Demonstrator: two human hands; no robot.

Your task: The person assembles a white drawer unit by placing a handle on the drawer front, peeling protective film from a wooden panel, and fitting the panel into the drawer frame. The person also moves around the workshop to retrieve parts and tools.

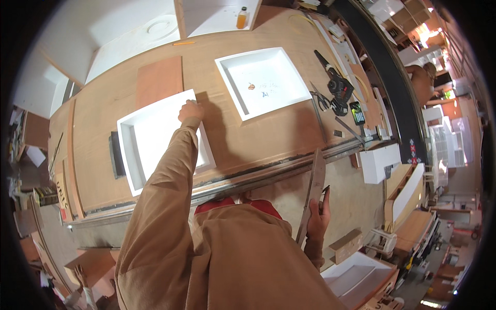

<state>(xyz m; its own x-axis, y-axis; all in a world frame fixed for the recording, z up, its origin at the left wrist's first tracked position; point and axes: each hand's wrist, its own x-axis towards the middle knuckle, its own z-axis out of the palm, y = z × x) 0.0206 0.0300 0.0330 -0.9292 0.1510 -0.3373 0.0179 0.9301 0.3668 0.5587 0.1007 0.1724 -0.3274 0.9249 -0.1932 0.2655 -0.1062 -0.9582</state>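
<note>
My left hand (191, 111) is closed on the right-hand rim of a white shallow open box (205, 150), which resembles a drawer and lies near the table's front edge. My right hand (318, 219), low beside my body and past the table's edge, grips a long flat brown strip (312, 191), seemingly wood. A thin dark thing (326, 190), perhaps a pencil, sticks up from the same fingers. Farther right on the table is a second white shallow box (263, 82) with small coloured marks on its bottom.
Brown sheeting covers the worktable (227, 139). A reddish board (160, 77) lies behind the left box; a black power tool (338, 85), pliers (323, 101) and a phone (357, 112) lie right. An orange bottle (242, 18) stands in a white cabinet (212, 18). Another person (421, 82) is far right.
</note>
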